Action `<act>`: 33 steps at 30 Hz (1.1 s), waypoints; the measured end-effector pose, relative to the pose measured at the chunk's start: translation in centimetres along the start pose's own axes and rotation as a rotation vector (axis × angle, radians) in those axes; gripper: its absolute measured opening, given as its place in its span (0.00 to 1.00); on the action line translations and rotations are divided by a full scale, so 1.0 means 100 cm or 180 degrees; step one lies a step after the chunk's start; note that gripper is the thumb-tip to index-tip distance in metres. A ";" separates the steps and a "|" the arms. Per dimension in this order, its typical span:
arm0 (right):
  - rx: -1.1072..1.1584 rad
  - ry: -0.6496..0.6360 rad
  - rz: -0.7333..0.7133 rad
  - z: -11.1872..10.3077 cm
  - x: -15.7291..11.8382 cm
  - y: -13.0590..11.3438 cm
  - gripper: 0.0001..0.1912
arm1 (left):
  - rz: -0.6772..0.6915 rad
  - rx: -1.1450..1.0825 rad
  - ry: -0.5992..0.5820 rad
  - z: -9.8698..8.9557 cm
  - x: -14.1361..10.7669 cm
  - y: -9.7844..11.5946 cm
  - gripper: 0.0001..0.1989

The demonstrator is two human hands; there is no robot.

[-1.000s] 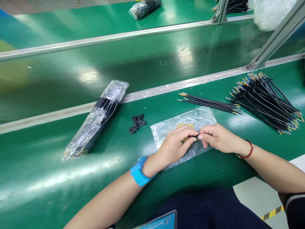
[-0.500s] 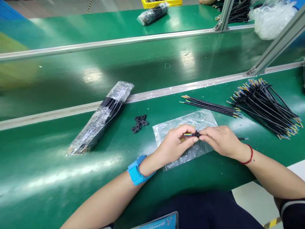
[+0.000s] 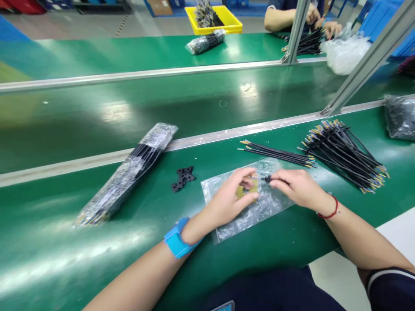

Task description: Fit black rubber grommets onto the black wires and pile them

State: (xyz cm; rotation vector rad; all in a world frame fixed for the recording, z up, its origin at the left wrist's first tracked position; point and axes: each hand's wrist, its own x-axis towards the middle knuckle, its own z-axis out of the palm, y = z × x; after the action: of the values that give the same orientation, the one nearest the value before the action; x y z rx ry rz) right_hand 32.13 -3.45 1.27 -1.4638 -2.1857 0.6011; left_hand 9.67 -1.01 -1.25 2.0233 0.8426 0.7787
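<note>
Your left hand (image 3: 227, 199) is backing off, spread, your right hand (image 3: 300, 186) pinching the likely springy cable (image 3: 266, 179) near one end.

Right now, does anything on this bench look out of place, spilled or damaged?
Slightly: a thin loop lies alone beyond the near metal rail, and pale specks dot that rail like stray debris. No damage is visible.

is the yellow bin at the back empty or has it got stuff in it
Not empty: the yellow bin has a wire bundle sticking up above its rim.
</note>
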 end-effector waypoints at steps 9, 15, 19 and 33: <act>-0.2323 0.1931 0.1415 -0.091 0.006 0.101 0.16 | -0.0790 0.1083 0.0264 -0.080 0.014 0.000 0.14; -0.2326 0.2304 0.1290 -0.084 0.004 0.089 0.12 | -0.1503 0.2045 0.0133 -0.109 -0.022 -0.040 0.20; -0.1779 0.1273 0.0389 -0.051 0.018 0.052 0.11 | -0.1585 0.2253 -0.0087 -0.108 -0.044 -0.067 0.17; -0.1198 -0.0025 0.0076 0.017 0.063 0.043 0.09 | -0.1838 -0.0894 0.0978 -0.086 -0.041 -0.037 0.11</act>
State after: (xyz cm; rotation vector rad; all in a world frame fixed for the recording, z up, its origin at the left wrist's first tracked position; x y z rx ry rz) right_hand 32.18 3.72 -1.82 -1.6722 -2.3831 0.2066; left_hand -0.29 1.19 -1.01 1.3283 1.3312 0.8201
